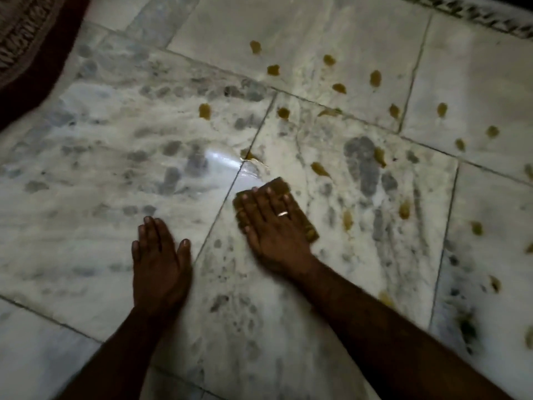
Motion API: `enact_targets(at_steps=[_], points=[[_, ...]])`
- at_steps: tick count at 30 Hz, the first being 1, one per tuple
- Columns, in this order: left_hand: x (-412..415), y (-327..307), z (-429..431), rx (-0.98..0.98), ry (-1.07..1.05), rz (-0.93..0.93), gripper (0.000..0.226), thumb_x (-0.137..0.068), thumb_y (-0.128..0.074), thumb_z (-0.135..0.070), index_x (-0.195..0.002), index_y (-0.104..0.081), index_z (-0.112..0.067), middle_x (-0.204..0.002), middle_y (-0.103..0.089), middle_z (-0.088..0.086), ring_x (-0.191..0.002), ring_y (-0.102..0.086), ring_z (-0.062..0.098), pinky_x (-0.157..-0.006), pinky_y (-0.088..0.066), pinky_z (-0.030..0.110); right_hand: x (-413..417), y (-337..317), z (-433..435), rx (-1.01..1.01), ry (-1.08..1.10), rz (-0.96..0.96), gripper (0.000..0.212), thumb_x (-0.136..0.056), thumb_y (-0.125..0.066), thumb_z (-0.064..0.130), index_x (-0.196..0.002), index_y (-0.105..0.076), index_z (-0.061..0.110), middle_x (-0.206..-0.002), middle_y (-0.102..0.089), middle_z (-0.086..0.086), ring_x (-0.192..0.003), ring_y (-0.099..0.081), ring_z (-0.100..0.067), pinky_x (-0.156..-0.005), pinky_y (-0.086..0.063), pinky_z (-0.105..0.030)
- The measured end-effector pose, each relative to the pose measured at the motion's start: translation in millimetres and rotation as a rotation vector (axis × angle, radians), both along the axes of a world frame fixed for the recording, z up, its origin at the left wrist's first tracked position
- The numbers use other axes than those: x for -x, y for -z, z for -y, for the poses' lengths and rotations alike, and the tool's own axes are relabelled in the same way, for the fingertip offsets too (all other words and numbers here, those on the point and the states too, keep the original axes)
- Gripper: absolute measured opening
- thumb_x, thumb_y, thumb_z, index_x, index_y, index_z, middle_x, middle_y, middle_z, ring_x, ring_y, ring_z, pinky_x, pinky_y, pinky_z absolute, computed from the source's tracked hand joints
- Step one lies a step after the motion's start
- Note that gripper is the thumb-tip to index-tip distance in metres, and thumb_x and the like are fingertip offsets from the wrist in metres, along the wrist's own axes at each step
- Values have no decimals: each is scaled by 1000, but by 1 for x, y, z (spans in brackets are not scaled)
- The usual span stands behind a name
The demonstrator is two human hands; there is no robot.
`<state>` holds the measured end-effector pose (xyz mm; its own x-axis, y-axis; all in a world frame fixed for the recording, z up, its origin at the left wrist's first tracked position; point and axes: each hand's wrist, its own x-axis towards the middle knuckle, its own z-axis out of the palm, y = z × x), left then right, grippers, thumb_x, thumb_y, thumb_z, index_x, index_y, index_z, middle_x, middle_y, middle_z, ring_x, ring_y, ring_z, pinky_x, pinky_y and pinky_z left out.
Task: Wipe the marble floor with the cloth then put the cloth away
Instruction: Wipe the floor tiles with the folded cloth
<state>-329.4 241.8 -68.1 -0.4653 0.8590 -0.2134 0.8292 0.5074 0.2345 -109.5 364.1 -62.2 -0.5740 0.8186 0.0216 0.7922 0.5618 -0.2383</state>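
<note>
Glossy veined marble floor (pixel 101 174) with wet sheen, matt yellowish cloth (pixel 300 215), woven rug (pixel 26 39)

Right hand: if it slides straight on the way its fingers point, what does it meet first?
Likely the wet yellowish smear at the tile joint, just beyond the cloth under the right hand.

home interior, marble floor (pixel 86 174), patterned rug edge (pixel 26 39)

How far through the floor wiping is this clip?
Early. Done: nothing clearly. In hand: the right hand presses a folded brownish-yellow cloth flat on the grey-veined white marble floor; the left hand rests flat beside it. Left: many yellowish-brown spots remain ahead and right; cloth not put away.
</note>
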Motion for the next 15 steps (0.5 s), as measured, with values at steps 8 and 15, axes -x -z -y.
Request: enact_targets(at_steps=[8, 15], points=[[-89, 7, -8, -87, 441, -62, 72, -105, -16, -51, -159, -24, -5, -169, -18, 13, -156, -15, 24, -127, -6, 40, -110, -9, 110, 12, 338, 163, 64, -103, -33, 32, -162, -25, 9, -171, -22, -15, -157, -18, -40, -122, -24, -64], [-93, 8, -6, -109, 464, -126, 65, -106, -21, -41, -158, -27, -2, -167, -22, 16, -154, -23, 29, -126, -16, 48, -61, -8, 122, -43, -28, 33, 67, -96, -50, 35, -160, -37, 18, -168, -33, -6, -157, -25, -28, -125, -24, -54]])
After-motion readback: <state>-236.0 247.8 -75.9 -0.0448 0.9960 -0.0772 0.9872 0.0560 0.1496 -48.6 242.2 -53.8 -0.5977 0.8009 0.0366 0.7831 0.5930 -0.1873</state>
